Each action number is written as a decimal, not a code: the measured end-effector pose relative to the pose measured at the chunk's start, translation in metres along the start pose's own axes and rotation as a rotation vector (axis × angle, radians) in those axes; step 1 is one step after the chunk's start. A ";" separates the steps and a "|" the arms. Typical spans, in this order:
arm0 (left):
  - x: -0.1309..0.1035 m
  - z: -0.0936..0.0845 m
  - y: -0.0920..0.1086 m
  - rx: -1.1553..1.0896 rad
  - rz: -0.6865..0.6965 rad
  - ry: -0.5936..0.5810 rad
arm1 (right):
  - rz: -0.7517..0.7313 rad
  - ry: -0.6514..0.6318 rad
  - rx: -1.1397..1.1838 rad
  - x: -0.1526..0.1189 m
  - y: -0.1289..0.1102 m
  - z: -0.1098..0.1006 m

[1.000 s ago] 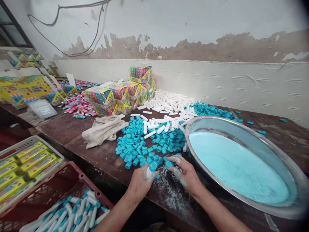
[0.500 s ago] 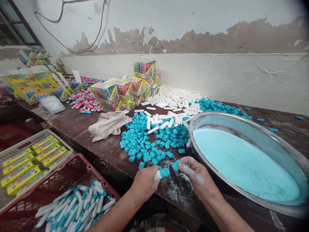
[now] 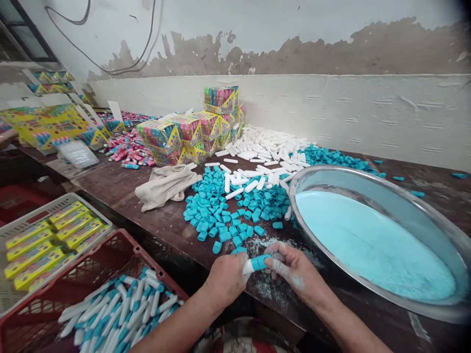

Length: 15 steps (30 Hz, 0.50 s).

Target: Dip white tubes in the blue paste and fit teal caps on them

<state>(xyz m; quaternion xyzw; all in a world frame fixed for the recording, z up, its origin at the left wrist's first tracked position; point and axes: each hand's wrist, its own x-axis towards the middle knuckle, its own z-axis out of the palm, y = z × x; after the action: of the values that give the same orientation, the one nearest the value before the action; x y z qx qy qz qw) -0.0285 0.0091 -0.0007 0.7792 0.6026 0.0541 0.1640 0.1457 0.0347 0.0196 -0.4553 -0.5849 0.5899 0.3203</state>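
At lower centre of the frame, the left hand (image 3: 228, 277) grips 1 white tube (image 3: 248, 267), the right hand (image 3: 290, 269) pinching a blue cap (image 3: 262, 261) at its end. Finger powder (image 3: 298, 281) could make the cap slip or skew.

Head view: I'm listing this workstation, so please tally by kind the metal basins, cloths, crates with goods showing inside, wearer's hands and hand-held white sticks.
Metal basin: 1
Cloth: 1
Crates: 2 (pale crate, red crate)
Hands: 2 (left hand, right hand)
Held white stick: 1
Total: 7
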 end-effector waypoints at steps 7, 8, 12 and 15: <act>0.003 0.002 0.006 0.047 0.027 -0.063 | 0.031 -0.072 -0.024 0.001 0.003 0.007; 0.001 0.002 0.006 0.043 0.024 -0.066 | 0.026 -0.076 -0.039 0.001 0.004 0.011; -0.020 -0.001 -0.007 0.010 -0.005 -0.080 | -0.001 -0.186 -0.101 -0.002 0.006 0.033; -0.056 -0.008 -0.041 -0.052 -0.106 -0.101 | -0.038 -0.283 -0.184 -0.006 0.005 0.041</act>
<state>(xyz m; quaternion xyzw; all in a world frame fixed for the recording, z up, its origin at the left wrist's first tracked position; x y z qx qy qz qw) -0.0836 -0.0336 0.0000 0.7434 0.6323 0.0214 0.2169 0.1116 0.0121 0.0113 -0.3839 -0.6842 0.5859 0.2028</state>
